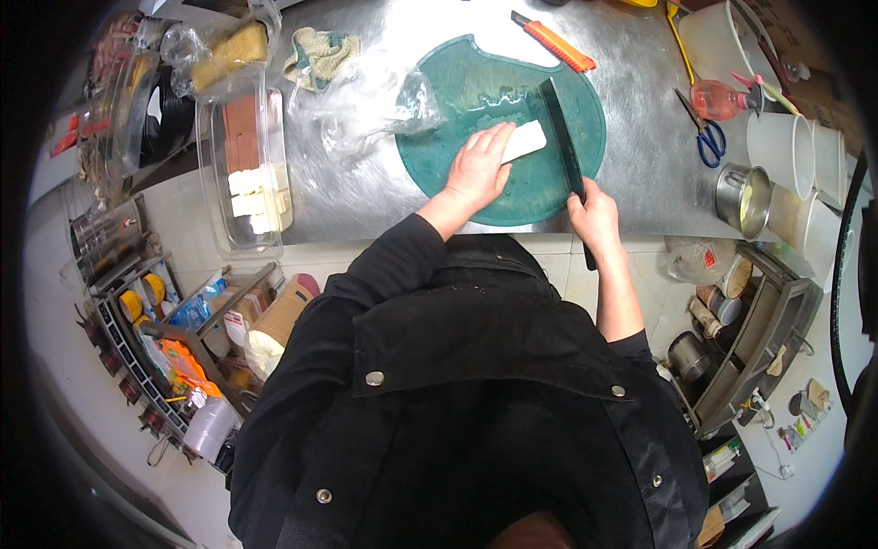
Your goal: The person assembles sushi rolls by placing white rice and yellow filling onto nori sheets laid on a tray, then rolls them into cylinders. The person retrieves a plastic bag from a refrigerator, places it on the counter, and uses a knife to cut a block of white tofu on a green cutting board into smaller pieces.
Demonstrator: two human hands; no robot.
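Note:
On a wet green cutting board lies a white block of what looks like tofu. My left hand rests over the block's left end, fingers laid on it and hiding that part. My right hand grips the handle of a long dark-bladed knife. The blade points away from me, just right of the block and apart from it. Off to the left, a clear plastic container holds reddish-brown blocks and white pieces.
A crumpled clear plastic bag overlaps the board's left edge, near a cloth. An orange utility knife lies behind the board. Blue-handled scissors, a pink spray bottle and a metal pot are to the right on the steel table.

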